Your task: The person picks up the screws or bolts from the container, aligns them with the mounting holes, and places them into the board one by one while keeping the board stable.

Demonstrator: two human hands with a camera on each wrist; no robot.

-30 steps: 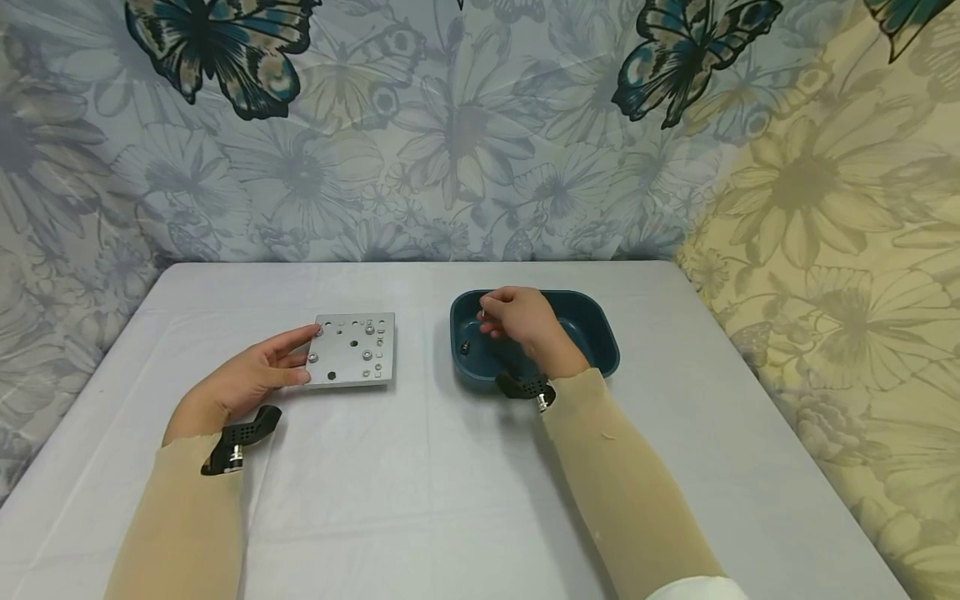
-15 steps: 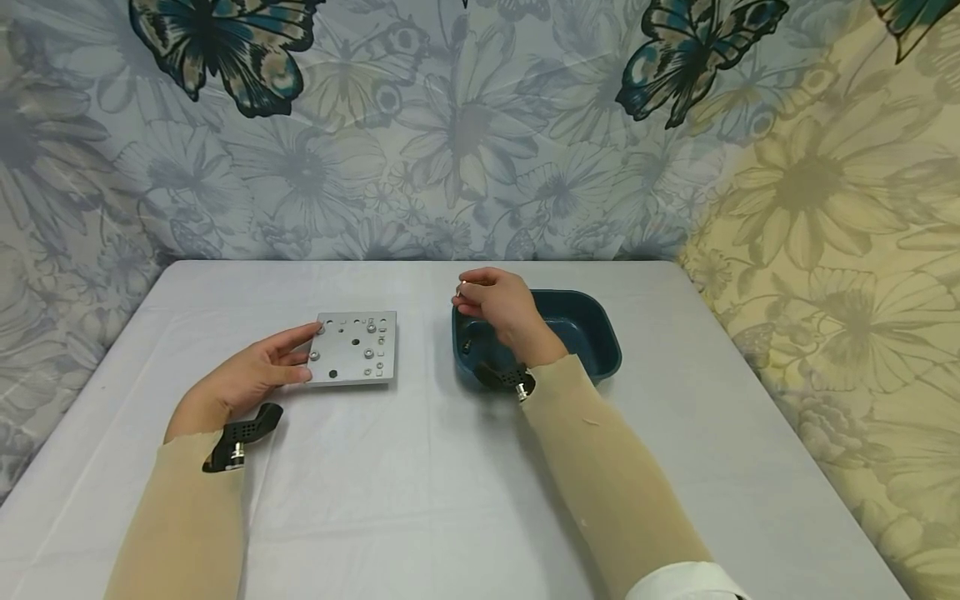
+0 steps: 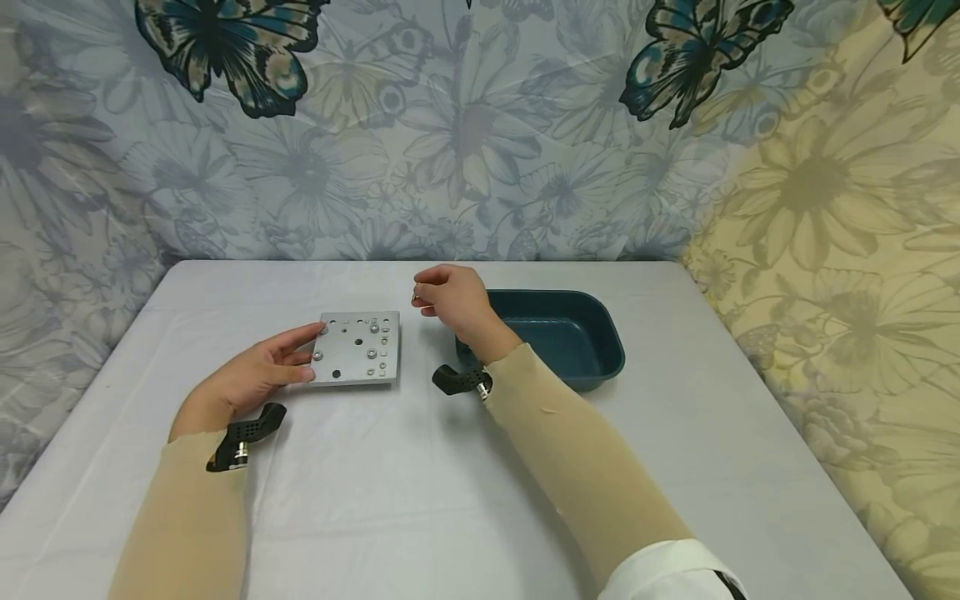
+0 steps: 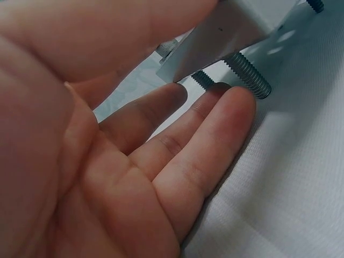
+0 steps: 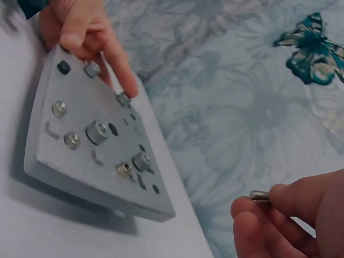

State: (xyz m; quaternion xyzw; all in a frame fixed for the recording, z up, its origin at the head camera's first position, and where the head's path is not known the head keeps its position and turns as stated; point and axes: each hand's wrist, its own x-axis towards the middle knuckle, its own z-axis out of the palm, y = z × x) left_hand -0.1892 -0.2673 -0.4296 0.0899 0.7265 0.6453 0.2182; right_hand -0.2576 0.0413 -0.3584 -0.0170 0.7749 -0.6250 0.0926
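My left hand [image 3: 255, 377] holds the left edge of a silver metal plate [image 3: 348, 367], thumb at the near corner and index finger at the far one. In the right wrist view, socket-head screws [image 5: 97, 132], small brass-toned fittings [image 5: 72, 140] and several holes show on its top. Below the plate, threaded screw ends [image 4: 248, 75] stick out towards the white cloth in the left wrist view. Right of the plate and above the table, my right hand [image 3: 459, 307] pinches a small metal pin [image 5: 260, 195] between thumb and index finger.
A dark teal plastic bin [image 3: 577, 337] stands on the white-covered table [image 3: 360, 483], right of the plate. The right forearm crosses its near left corner. A flowered, butterfly-printed cloth [image 3: 465, 150] hangs behind the table's far edge.
My right hand has moved left, out from over the bin towards the plate, still pinching the small pin. My left hand and the plate stay in place.
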